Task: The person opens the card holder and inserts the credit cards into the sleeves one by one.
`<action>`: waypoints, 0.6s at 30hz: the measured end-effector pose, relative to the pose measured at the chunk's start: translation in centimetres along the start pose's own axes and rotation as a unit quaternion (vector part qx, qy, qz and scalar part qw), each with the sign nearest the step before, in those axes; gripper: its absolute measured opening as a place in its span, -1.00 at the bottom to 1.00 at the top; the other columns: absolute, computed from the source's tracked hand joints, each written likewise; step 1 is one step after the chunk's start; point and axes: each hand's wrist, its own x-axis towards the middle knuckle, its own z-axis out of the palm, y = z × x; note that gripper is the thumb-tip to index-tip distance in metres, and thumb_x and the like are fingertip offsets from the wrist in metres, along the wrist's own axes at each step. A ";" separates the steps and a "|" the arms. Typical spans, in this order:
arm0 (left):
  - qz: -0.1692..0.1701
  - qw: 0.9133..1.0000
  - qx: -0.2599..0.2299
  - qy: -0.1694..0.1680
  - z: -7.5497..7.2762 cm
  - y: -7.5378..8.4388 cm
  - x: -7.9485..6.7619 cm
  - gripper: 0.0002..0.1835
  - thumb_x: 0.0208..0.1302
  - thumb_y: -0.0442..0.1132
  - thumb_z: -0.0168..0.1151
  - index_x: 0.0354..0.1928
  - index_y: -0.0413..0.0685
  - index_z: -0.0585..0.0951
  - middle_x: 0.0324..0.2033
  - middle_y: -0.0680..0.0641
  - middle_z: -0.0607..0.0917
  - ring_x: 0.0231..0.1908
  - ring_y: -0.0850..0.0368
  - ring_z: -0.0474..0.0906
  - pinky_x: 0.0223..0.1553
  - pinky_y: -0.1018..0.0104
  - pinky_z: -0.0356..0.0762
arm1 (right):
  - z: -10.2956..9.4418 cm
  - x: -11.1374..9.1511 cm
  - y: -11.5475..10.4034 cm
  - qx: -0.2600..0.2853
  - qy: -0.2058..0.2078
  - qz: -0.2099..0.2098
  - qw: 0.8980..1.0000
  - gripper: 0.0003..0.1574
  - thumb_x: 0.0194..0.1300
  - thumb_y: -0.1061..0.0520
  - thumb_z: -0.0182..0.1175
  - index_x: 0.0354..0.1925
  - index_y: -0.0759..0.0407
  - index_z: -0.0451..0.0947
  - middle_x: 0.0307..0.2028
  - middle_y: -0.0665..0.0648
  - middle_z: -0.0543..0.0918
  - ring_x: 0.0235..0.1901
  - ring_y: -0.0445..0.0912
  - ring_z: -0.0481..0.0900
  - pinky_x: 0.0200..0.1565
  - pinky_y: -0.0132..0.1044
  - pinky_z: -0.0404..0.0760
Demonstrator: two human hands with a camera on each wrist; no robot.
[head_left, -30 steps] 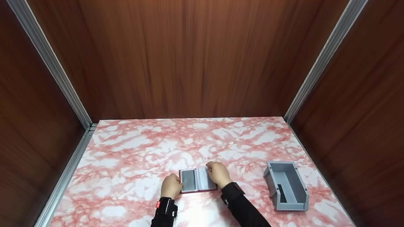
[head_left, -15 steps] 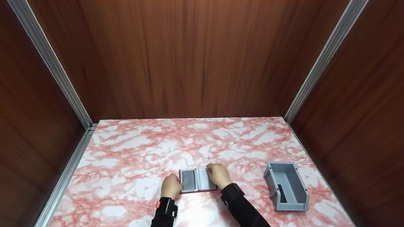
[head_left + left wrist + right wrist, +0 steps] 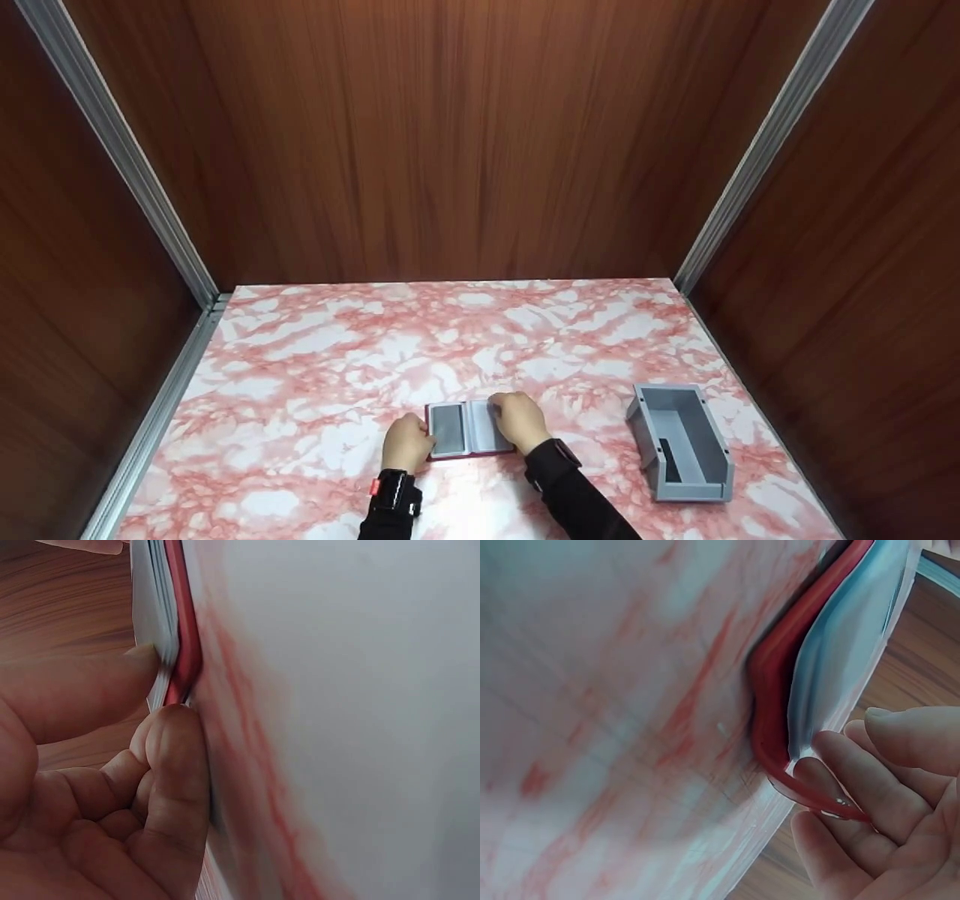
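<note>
A small card holder [image 3: 448, 429] with a red cover and clear plastic sleeves lies spread flat near the table's front. My left hand [image 3: 406, 444] pinches its left edge; in the left wrist view the thumb [image 3: 97, 686] presses on the sleeves, with a curled finger against the red cover [image 3: 184, 622]. At the right side, my right hand [image 3: 519, 421] reaches over the sleeves with curled fingers. The right wrist view has the cover's red flap [image 3: 810, 795] bent between those fingers, with fingertips at the sleeves [image 3: 840, 652] and the thumb held apart.
A grey plastic bin [image 3: 682, 442], with a black strip inside its left wall, stands on the right of the red-and-white marbled table [image 3: 337, 352]. Dark wood panels [image 3: 450, 150] with metal corner profiles enclose the table at the back and both sides.
My right hand has shifted slightly toward the front of the table along the card holder's right side. The left hand and the bin have stayed in place.
</note>
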 end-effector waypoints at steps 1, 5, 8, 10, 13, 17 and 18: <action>0.002 1.000 0.001 0.000 0.0 0.0 0.0 -0.81 -0.07 -0.34 0.45 -0.43 -0.24 0.60 -0.51 -0.10 0.66 -0.42 -0.09 0.61 -0.26 0.05 0.57 | 0.0 0.0 -0.1 -0.002 -0.001 0.001 1.000 -0.84 0.18 0.33 0.30 -0.24 0.20 0.73 -0.32 0.15 0.75 -0.30 0.13 0.68 -0.26 -0.02 0.63; 0.004 1.000 0.000 -0.001 0.0 -0.1 0.0 -0.81 -0.07 -0.35 0.44 -0.43 -0.25 0.60 -0.51 -0.10 0.65 -0.42 -0.09 0.61 -0.26 0.06 0.57 | -0.1 0.0 -0.3 -0.010 0.001 -0.003 1.000 -0.84 0.17 0.32 0.31 -0.24 0.20 0.73 -0.34 0.15 0.74 -0.32 0.14 0.67 -0.30 -0.02 0.63; 0.005 1.000 -0.002 -0.001 0.0 -0.1 0.0 -0.81 -0.07 -0.35 0.43 -0.43 -0.26 0.60 -0.51 -0.10 0.65 -0.43 -0.08 0.61 -0.27 0.06 0.58 | -0.1 0.1 -0.5 -0.010 0.006 -0.007 1.000 -0.85 0.16 0.32 0.31 -0.27 0.21 0.73 -0.36 0.16 0.74 -0.34 0.14 0.66 -0.32 -0.01 0.62; 0.005 1.000 -0.002 -0.001 -0.1 -0.1 0.0 -0.81 -0.07 -0.35 0.43 -0.42 -0.26 0.60 -0.51 -0.10 0.65 -0.43 -0.08 0.61 -0.27 0.06 0.58 | -0.1 0.1 -0.7 -0.007 0.006 -0.011 1.000 -0.87 0.16 0.32 0.30 -0.29 0.21 0.72 -0.36 0.16 0.74 -0.35 0.14 0.66 -0.33 -0.02 0.62; 0.003 1.000 -0.002 -0.002 0.0 -0.1 -0.1 -0.81 -0.07 -0.35 0.44 -0.43 -0.25 0.60 -0.51 -0.10 0.65 -0.43 -0.09 0.61 -0.27 0.06 0.57 | -0.1 0.1 -0.9 -0.003 0.005 -0.018 1.000 -0.89 0.16 0.33 0.30 -0.31 0.21 0.72 -0.37 0.15 0.74 -0.35 0.12 0.67 -0.31 -0.04 0.62; 0.000 1.000 0.001 -0.004 0.0 -0.1 0.0 -0.80 -0.07 -0.33 0.46 -0.44 -0.24 0.60 -0.52 -0.10 0.65 -0.43 -0.08 0.60 -0.26 0.06 0.57 | 0.0 0.2 -1.2 0.002 0.002 -0.025 1.000 -0.90 0.17 0.33 0.30 -0.33 0.20 0.72 -0.39 0.13 0.73 -0.35 0.09 0.69 -0.31 -0.07 0.62; -0.002 1.000 0.002 -0.005 0.0 -0.1 0.0 -0.80 -0.07 -0.33 0.46 -0.44 -0.24 0.60 -0.52 -0.09 0.65 -0.43 -0.08 0.60 -0.26 0.06 0.57 | 0.1 0.2 -1.2 0.004 0.001 -0.026 1.000 -0.90 0.17 0.33 0.30 -0.33 0.20 0.72 -0.39 0.13 0.73 -0.35 0.08 0.69 -0.31 -0.08 0.62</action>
